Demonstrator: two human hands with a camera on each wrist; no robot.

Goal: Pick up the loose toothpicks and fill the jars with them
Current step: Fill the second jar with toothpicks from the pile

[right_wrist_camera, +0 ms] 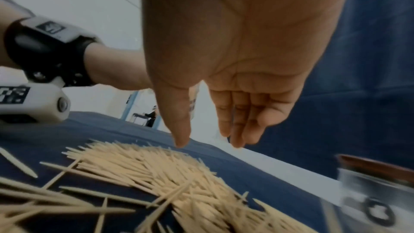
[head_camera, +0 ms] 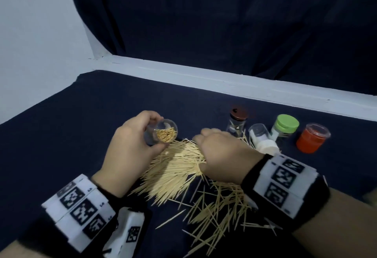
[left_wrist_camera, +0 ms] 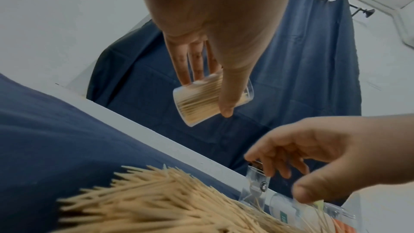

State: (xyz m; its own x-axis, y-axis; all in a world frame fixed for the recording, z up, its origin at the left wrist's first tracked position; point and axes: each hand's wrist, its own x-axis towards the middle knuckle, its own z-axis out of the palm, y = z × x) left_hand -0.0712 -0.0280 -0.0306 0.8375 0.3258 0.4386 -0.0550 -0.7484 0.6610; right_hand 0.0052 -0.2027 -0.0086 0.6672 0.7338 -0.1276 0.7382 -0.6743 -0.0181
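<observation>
Fingers of left hand [head_camera: 130, 145] curl round a clear jar [head_camera: 161, 132] part-filled with toothpicks; right hand [head_camera: 221, 151] hovers slack-fingered, holding nothing.
Largest first: dark cloth [head_camera: 61, 145], then the loose toothpick pile [head_camera: 179, 168] under both hands, then four other jars [head_camera: 285, 129] at right (one tipped). Head view shows the held jar's mouth; left wrist view alone shows its side, toothpicks packed lengthwise.

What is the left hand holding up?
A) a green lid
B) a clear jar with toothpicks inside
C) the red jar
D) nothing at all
B: the left hand grips a clear jar above the table, and toothpick ends show through its open mouth; the wrist view shows it packed with sticks.
</observation>
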